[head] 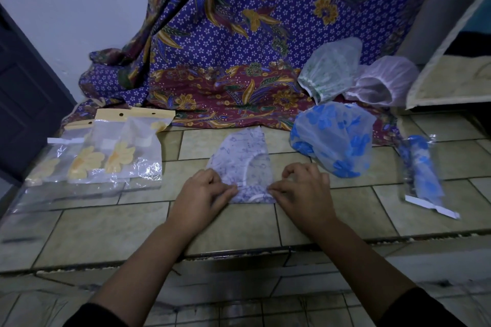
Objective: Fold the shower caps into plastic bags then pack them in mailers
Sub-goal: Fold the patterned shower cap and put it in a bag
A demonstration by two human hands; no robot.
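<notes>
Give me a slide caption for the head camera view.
Left hand and right hand pinch a lilac-print shower cap flat on the tiled counter, blue-flowered cap to its right.

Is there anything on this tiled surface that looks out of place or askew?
Nothing looks spilled or torn. Only the bagged blue cap lies alone and slanted at the right, far from the filled bags at the left. The left hand and right hand pinch the purple-print cap.

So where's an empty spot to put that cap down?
Bare tiles lie between the yellow-flower bags and the patterned cap being folded, and between the right hand and the bagged blue cap. The back right is crowded with loose caps.
</notes>
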